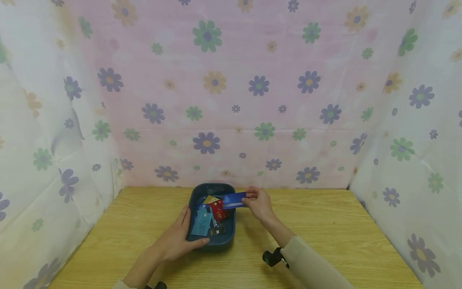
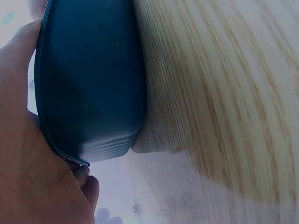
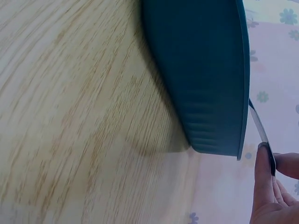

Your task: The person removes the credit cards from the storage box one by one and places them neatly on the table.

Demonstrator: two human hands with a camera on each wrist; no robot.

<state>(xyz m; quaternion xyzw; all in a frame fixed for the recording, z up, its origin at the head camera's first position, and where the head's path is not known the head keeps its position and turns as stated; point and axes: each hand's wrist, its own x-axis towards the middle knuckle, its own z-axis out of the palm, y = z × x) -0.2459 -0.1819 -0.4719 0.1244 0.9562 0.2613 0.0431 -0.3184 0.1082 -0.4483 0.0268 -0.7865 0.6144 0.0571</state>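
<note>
A dark teal plastic bin (image 1: 229,237) stands on the table with several plastic cards inside. Among them are a light blue card (image 1: 202,223), a red card marked VIP (image 1: 217,210), a yellow card (image 1: 210,199) and a dark card (image 1: 217,230). My left hand (image 1: 177,237) holds the bin's left side and near corner, thumb along the front rim. Between thumb and fingers, my right hand (image 1: 258,204) pinches a blue card (image 1: 234,200) by its right end. That card reaches over the bin's right rim. In the right wrist view the pinched card (image 3: 259,123) appears edge-on beside the rim.
The wood-grain table (image 1: 306,224) ends at a flower-patterned cloth (image 1: 238,100) behind, with more cloth on both sides. A black wrist-camera mount (image 1: 273,257) hangs by the right sleeve (image 1: 314,265).
</note>
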